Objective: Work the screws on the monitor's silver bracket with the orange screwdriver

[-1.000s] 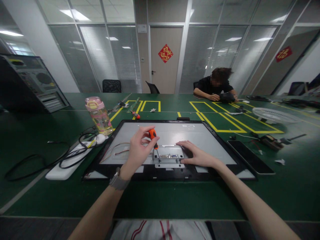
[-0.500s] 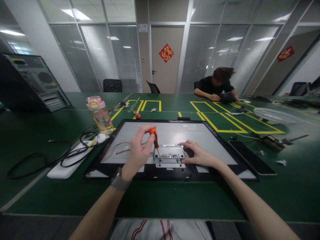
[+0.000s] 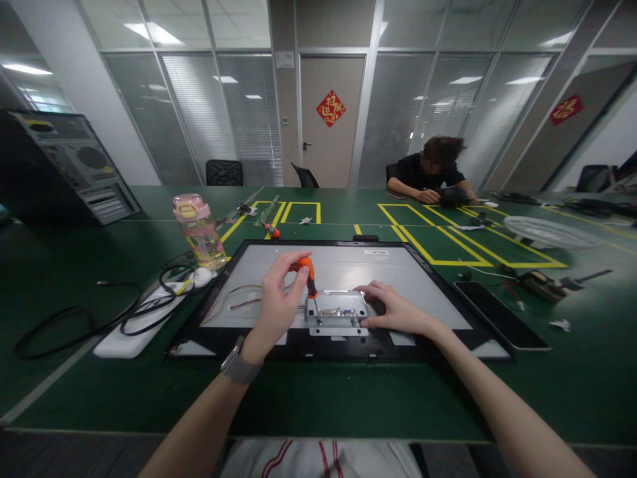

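My left hand [image 3: 281,289] grips an orange and black screwdriver [image 3: 309,275], held nearly upright. Its tip meets the front side of a metal bracket [image 3: 338,330] with several video ports, near the ports' left end. At the bracket's right end, my right hand [image 3: 391,307] holds it between thumb and fingers. The bracket lies on the grey back of a flat display panel [image 3: 348,265] with a black frame. Thin wires [image 3: 243,302] run across the panel, left of the bracket, passing behind my left hand.
Left of the panel are a pink-lidded bottle [image 3: 199,232], a white power strip [image 3: 134,325] and black cables. A phone [image 3: 500,315] lies to the right. A red-handled screwdriver [image 3: 272,230] is behind the panel. A computer case [image 3: 64,166] stands far left; a person [image 3: 432,174] sits across the table.
Almost nothing differs. My left hand and the screwdriver keep their place on the bracket, and the view has tipped very slightly.
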The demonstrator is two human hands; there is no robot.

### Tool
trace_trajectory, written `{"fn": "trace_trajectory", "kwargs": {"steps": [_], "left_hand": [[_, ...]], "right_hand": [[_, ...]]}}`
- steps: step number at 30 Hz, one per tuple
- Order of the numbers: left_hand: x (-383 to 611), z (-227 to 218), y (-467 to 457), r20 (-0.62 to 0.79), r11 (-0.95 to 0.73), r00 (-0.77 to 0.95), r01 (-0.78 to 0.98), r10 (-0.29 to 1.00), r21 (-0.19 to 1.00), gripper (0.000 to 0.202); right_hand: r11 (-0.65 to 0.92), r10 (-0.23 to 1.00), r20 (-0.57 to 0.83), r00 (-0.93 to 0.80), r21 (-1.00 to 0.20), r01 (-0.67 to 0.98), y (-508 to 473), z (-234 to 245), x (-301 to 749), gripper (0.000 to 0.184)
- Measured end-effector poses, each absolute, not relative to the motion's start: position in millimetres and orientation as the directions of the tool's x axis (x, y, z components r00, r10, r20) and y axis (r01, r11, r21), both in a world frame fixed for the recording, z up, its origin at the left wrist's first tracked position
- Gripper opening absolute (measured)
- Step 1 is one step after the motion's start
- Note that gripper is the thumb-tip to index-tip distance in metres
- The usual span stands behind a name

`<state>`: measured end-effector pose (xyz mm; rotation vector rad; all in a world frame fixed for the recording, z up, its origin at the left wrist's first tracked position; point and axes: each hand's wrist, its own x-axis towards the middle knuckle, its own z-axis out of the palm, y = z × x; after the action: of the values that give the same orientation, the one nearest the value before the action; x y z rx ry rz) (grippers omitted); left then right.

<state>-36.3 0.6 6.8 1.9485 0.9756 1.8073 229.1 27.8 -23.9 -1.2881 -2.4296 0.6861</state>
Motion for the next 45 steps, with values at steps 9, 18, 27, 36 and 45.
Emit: {"fn": "trace_trajectory", "kwargs": {"steps": [9,18,27,36,45], "left_hand": [[-36.3,8.3,-2.7,0.751,-0.717,-0.041,0.268,0.659,0.643,0.023],[-37.3,11.2,-2.6,0.727,-0.708,-0.030,0.207,0.686,0.676,0.021],[-35.8,14.0,-2.9,0.712,-0.694,-0.076,0.171,0.698,0.699,0.015],[-37.1,14.5,-1.1,0.637,-0.633,-0.073,0.072,0.767,0.771,0.017],[-34.9,15.3,-4.3,0.650,-0.647,-0.029,0.079,0.759,0.759,0.022]], "right_hand": [[0.493,0.831,0.062,-0.554,-0.544,0.679,28.1,-25.8,229.5,0.062],[0.487,0.834,0.057,-0.548,-0.543,0.684,27.9,-26.8,229.7,0.064],[0.501,0.830,0.070,-0.553,-0.529,0.685,28.3,-27.1,230.4,0.062],[0.484,0.834,0.047,-0.550,-0.541,0.688,27.6,-25.5,229.6,0.063],[0.491,0.831,0.056,-0.554,-0.544,0.681,27.0,-25.8,229.8,0.062]]}}
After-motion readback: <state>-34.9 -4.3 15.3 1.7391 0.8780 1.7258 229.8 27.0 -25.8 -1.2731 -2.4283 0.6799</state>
